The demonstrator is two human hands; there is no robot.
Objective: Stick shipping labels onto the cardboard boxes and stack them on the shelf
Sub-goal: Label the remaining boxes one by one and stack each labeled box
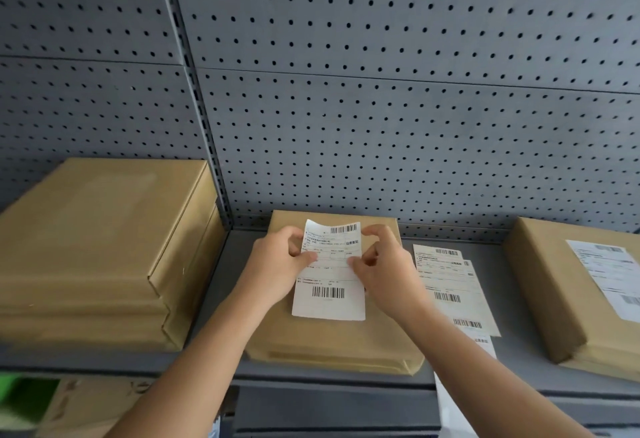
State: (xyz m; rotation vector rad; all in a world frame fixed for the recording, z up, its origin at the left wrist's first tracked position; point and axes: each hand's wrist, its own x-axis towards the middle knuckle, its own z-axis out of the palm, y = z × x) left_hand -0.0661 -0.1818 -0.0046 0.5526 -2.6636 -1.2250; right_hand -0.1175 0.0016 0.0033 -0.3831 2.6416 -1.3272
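A flat cardboard box (332,340) lies on the grey shelf (221,299) in front of me. A white shipping label (329,285) with barcodes lies over its top, its upper edge curling up. My left hand (280,264) pinches the label's left side and my right hand (384,264) pinches its right side, thumbs on the printed face. A stack of plain cardboard boxes (104,250) stands at the left. At the right sits another box (554,299) with a label (609,274) stuck on its top.
Several loose labels (450,285) lie on the shelf between the middle box and the right box, one hanging over the front edge. A grey pegboard wall (381,108) backs the shelf, with an upright post (207,146) left of the middle box. More cardboard shows on a lower level (90,406).
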